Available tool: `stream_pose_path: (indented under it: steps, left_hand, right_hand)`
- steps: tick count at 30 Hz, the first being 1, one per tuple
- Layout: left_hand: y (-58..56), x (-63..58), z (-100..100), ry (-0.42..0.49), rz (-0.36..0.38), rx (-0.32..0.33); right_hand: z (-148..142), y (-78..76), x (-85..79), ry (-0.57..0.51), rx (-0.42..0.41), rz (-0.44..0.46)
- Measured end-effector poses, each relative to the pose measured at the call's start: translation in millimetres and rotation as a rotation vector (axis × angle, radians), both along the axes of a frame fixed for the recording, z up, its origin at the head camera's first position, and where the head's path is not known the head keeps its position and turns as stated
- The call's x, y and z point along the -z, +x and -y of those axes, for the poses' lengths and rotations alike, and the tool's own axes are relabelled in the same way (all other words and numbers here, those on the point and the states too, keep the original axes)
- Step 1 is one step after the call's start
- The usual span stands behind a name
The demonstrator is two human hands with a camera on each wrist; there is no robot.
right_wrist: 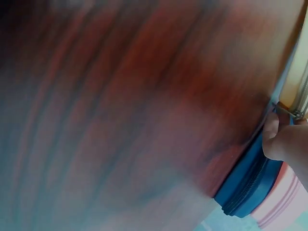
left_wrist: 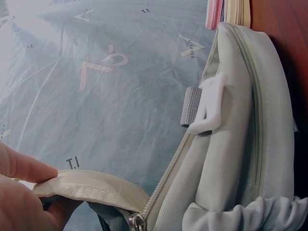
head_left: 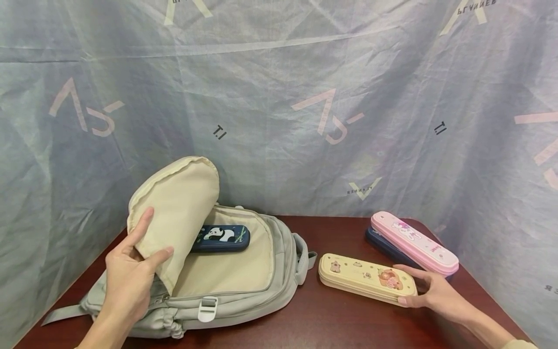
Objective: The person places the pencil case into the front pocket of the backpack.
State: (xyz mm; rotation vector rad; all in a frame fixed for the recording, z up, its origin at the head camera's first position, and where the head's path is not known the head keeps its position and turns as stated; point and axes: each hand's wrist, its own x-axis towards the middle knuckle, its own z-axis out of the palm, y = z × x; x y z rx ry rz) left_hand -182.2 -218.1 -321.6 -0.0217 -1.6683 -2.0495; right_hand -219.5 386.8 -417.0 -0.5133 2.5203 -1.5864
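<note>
Fingers (head_left: 409,301) of the right hand (head_left: 436,293) are bent around the right end of a yellow pencil case (head_left: 364,278), the gap between thumb and forefinger only as wide as the case; whether the case rests on the table (head_left: 314,322) or is slightly raised, I cannot tell. It lies right of centre in the lower part of the head view, its printed lid facing up, just beside the backpack (head_left: 257,303). At lower left, the left hand (head_left: 131,278) pinches the edge of the backpack's cream-lined flap (head_left: 176,213) between thumb and forefinger, and the flap stands raised. Under it the compartment is open, and a dark blue panda case (head_left: 224,238) lies inside on the cream lining, its left end hidden by the flap. A white buckle (head_left: 208,309) sits on the near side of the bag, and a carry handle (head_left: 302,261) sticks out at its right end. Toward the right edge of the frame, a pink case (head_left: 414,242) lies slantwise on top of another dark blue case (head_left: 388,247), both behind the right hand. Grey-blue printed cloth (head_left: 270,97) fills the upper half. Much of the right wrist view is blurred.
</note>
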Motion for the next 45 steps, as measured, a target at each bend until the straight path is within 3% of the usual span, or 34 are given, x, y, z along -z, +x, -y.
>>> stream_pose_path:
  steps: [10, 23, 33, 45]
  left_hand:
    - [0.5, 0.2, 1, 0.001, 0.015, 0.004]
    - [0.0, -1.1, 0, 0.000, 0.012, 0.014]
    - [0.3, -0.7, 0, 0.002, 0.006, 0.013]
    - [0.3, -1.1, 0, -0.013, 0.012, -0.002]
  right_hand:
    - [7, 7.5, -11.2, 0.005, 0.074, 0.056]
    - [7, 12.0, -23.2, 0.022, 0.150, 0.056]
    - [10, 12.8, -29.9, 0.035, 0.141, -0.006]
    - [21, 14.2, -46.7, 0.041, 0.138, 0.031]
